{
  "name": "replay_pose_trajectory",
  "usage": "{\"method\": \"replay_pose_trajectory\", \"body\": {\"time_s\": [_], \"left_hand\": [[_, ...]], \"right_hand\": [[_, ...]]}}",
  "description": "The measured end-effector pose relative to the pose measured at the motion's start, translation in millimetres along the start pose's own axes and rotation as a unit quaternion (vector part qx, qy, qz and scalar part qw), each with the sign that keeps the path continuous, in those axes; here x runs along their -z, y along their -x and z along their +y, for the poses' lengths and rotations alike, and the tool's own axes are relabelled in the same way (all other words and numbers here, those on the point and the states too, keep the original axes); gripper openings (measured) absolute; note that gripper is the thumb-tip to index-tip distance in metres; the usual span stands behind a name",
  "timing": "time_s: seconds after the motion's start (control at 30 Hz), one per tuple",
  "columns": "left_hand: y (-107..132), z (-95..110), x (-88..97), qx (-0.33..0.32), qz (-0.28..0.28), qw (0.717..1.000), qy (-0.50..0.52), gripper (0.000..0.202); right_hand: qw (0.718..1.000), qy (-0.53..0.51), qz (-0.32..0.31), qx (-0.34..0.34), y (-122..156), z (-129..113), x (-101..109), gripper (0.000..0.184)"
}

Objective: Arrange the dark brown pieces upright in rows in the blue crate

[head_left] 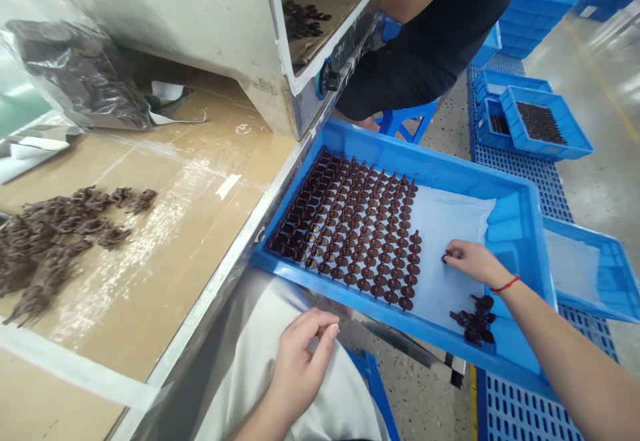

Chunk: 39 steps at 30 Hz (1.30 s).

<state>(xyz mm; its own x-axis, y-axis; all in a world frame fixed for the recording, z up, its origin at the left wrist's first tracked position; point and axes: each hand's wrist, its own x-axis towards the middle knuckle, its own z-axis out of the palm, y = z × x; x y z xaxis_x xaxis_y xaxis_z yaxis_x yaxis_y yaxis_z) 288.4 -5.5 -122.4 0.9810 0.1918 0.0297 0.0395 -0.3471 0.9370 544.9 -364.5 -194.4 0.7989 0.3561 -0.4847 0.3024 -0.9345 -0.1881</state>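
My right hand [469, 259] is over the white liner sheet [440, 221] of a blue tray [520, 194], its fingertips pinched on a small dark brown part [446, 255]. Just below that hand lies a loose heap of similar brown parts [475, 321] with round discs. On the tray's left side, rows of these brown parts [350, 221] stand closely side by side; the last row is shorter than the others. Above my lap is my left hand [305, 358], fingers curled and thumb near the index fingertip, with nothing visible in it.
At left, a cardboard-covered table [200, 228] bears a pile of brown pieces [55, 241] and a plastic bag [85, 74]. A metal machine [200, 34] with a knob stands above the tray. Another person [420, 48] sits beyond. More blue trays [550, 121] are at right.
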Motion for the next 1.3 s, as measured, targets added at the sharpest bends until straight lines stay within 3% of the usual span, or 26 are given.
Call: {"method": "replay_pose_trajectory", "body": {"time_s": [0.23,0.53,0.8,1.3], "left_hand": [[1.9,-3.6,1.3,0.003,0.004,1.0,-0.007,0.015],[5.7,-1.9,1.8,0.015,0.008,1.0,0.008,0.017],[6.0,-2.4,2.6,0.011,0.008,1.0,0.021,0.015],[4.7,-1.1,2.5,0.015,0.006,1.0,0.012,0.015]], "right_hand": [[0.997,-0.009,0.081,-0.017,-37.3,-26.1,4.7,0.024],[0.997,0.04,0.071,-0.006,-78.3,-49.7,18.8,0.022],[0.996,0.066,0.045,0.033,-83.4,-55.0,22.0,0.026],[0.995,0.077,0.067,0.01,-80.7,-64.1,23.3,0.023]]}}
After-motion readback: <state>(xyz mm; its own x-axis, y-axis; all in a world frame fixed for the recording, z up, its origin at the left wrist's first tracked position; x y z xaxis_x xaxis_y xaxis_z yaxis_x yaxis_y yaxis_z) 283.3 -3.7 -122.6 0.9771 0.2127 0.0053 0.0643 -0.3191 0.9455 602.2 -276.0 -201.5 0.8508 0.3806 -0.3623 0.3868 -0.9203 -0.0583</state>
